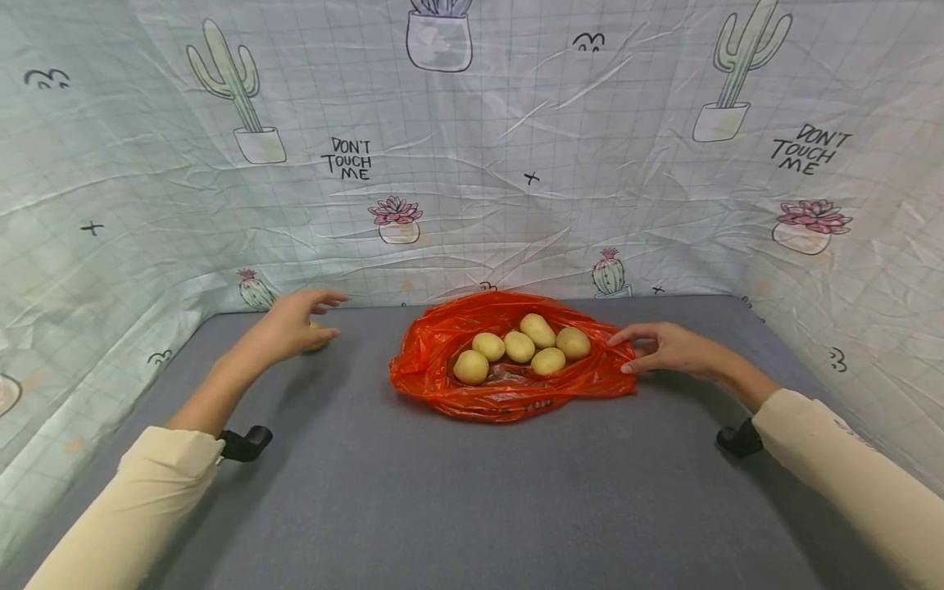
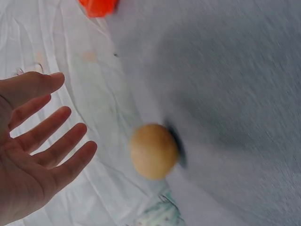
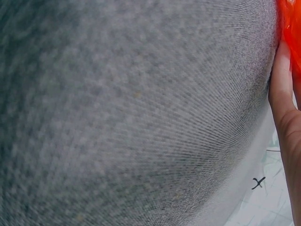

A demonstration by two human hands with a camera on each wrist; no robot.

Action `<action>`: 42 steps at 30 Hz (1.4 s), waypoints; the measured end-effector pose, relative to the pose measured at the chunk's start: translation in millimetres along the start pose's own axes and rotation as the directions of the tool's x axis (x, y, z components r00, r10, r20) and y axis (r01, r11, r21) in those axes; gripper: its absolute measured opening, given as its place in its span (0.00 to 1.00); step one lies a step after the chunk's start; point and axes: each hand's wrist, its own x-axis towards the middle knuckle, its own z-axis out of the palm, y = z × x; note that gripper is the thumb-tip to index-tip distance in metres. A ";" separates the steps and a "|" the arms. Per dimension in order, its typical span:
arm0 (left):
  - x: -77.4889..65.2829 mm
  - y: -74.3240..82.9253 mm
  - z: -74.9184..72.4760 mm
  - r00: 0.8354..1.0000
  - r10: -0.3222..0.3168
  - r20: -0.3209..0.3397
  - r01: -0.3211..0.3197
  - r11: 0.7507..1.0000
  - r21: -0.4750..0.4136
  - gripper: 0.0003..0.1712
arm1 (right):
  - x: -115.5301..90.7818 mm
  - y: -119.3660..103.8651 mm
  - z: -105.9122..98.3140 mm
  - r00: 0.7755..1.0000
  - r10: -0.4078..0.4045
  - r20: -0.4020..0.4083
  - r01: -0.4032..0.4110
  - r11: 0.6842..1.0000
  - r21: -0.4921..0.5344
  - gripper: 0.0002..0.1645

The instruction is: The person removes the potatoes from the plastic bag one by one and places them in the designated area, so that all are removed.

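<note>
My left hand [image 1: 289,326] hovers at the left of the table with its fingers spread and holds nothing. Just beyond it lies a lone potato [image 2: 154,151], partly hidden behind the hand in the head view. A red plastic bag [image 1: 422,360] lies with its mouth wide at the back middle. Several potatoes [image 1: 519,347] sit grouped inside it. On the bag's right end, my right hand [image 1: 677,351] holds the edge between thumb and fingers. The right wrist view catches only part of that hand, against the red plastic.
A grey cloth surface [image 1: 472,508] covers the table. Behind it and along both sides hangs a pale sheet [image 1: 487,213] printed with cacti and words. Black wrist mounts [image 1: 247,443] sit at both cuffs.
</note>
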 end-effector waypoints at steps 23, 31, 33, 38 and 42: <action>4.4 80.2 22.2 0.988 0.147 0.044 -0.139 0.978 -0.156 0.23 | 0.3 -5.6 0.6 1.000 0.011 0.005 -0.011 1.000 -0.002 0.32; 6.3 96.0 29.9 0.980 0.189 0.061 -0.174 0.965 -0.195 0.23 | 0.3 -5.2 0.1 1.000 0.007 0.002 -0.007 1.000 -0.008 0.31; 6.3 98.8 31.6 0.978 0.197 0.070 -0.180 0.964 -0.198 0.23 | 0.3 -5.4 0.3 1.000 0.010 0.003 -0.010 1.000 -0.007 0.31; 6.6 104.7 36.0 0.974 0.207 0.088 -0.188 0.964 -0.188 0.23 | 0.8 -5.3 0.6 1.000 0.010 0.011 -0.010 1.000 -0.008 0.32; 7.2 110.4 40.4 0.973 0.197 0.120 -0.174 0.968 -0.179 0.24 | 1.0 -4.7 -0.2 1.000 0.020 0.013 -0.019 1.000 -0.008 0.32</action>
